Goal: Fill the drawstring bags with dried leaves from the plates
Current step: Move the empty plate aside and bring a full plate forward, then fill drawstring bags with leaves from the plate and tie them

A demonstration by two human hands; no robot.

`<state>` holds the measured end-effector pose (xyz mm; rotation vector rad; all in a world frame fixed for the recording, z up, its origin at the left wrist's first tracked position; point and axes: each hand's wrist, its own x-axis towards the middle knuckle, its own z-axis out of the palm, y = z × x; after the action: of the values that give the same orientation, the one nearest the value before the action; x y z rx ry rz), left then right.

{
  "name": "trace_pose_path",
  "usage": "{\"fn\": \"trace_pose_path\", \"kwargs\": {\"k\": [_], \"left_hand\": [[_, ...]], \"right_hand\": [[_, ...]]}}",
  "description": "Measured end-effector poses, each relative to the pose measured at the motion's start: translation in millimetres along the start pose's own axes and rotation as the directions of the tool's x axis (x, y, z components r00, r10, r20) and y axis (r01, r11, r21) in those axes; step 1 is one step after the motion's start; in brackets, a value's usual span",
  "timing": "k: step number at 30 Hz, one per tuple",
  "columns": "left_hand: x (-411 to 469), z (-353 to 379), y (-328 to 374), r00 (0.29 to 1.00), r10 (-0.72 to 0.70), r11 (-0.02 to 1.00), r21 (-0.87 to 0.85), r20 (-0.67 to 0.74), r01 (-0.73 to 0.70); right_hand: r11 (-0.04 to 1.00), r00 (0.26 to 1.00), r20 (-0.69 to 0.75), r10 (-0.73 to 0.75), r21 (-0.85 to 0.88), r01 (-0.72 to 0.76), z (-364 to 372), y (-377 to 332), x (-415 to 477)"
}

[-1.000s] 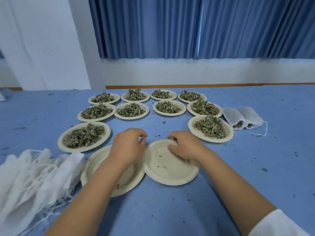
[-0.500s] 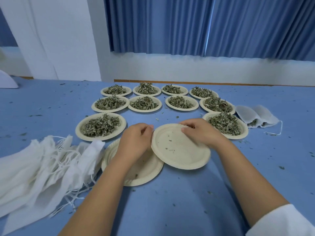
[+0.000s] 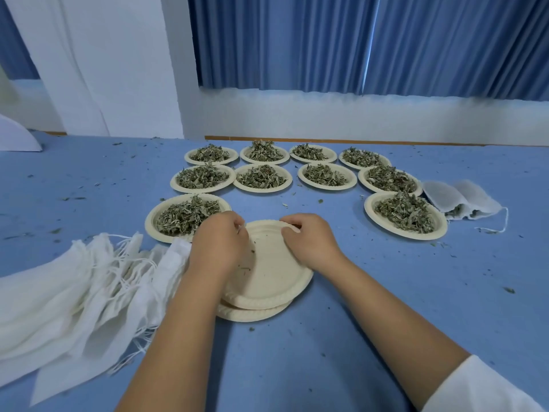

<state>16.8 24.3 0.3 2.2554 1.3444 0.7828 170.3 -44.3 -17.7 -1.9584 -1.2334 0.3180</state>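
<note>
Two empty paper plates are stacked in front of me: the upper empty plate (image 3: 271, 272) lies on the lower empty plate (image 3: 252, 314). My left hand (image 3: 218, 243) and my right hand (image 3: 309, 237) both pinch the far rim of the upper plate. Several plates of dried leaves fan out beyond, the nearest being a left plate (image 3: 185, 217) and a right plate (image 3: 405, 214). A heap of empty white drawstring bags (image 3: 80, 286) lies at my left. Two filled bags (image 3: 459, 199) rest at the far right.
The blue table (image 3: 416, 292) is strewn with leaf crumbs. Behind its far edge are a white wall and blue curtains (image 3: 356, 40). A white object (image 3: 17, 135) pokes in at the far left.
The right-hand empty plate has slid left onto the other empty plate, so the two are now stacked. Both hands came closer together at its far rim.
</note>
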Motion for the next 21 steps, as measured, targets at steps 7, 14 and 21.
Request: {"fn": "trace_pose_path", "kwargs": {"k": [7, 14, 21], "left_hand": [[0.6, -0.6, 1.4, 1.0, 0.002, 1.0, 0.03, 0.004, -0.002], [-1.4, 6.8, 2.8, 0.998, 0.038, 0.999, 0.034, 0.041, -0.04], [1.7, 19.3, 19.5, 0.99, 0.103, 0.994, 0.013, 0.098, -0.105]], "right_hand": [[0.996, 1.0, -0.003, 0.013, -0.084, -0.013, 14.4, -1.9, 1.4], [0.975, 0.996, 0.085, -0.03, -0.216, 0.048, 27.0, 0.9, -6.9], [0.989, 0.999, -0.038, 0.015, -0.146, -0.02, 6.0, 13.7, 20.7]]}}
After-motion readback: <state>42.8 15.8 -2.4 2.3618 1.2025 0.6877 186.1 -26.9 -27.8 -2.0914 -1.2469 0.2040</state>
